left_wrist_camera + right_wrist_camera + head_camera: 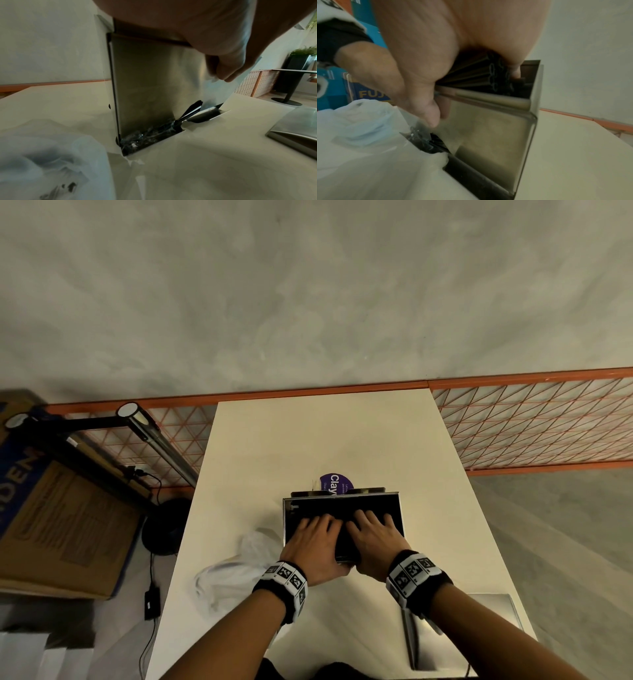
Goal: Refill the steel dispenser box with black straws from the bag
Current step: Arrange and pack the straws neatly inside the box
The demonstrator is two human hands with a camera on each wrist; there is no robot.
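Note:
The steel dispenser box [342, 495] stands open-topped in the middle of the white table [308, 440]. Black straws [342, 508] fill its top. Both hands lie side by side on them: left hand [313, 539] on the left half, right hand [373, 535] on the right, fingers spread flat and pressing down. In the right wrist view the straw ends [493, 75] show under the right palm, and the left thumb [426, 108] hangs down the box's front wall [488, 135]. The left wrist view shows the box front [145, 83] and wrapped black straws [145, 136] in its bottom tray.
A crumpled clear plastic bag [236, 570] lies left of the box near the left wrist. A steel lid [489, 607] lies at the table's front right. A purple round label [334, 482] sits behind the box. Cardboard boxes [61, 518] and a lamp stand left of the table.

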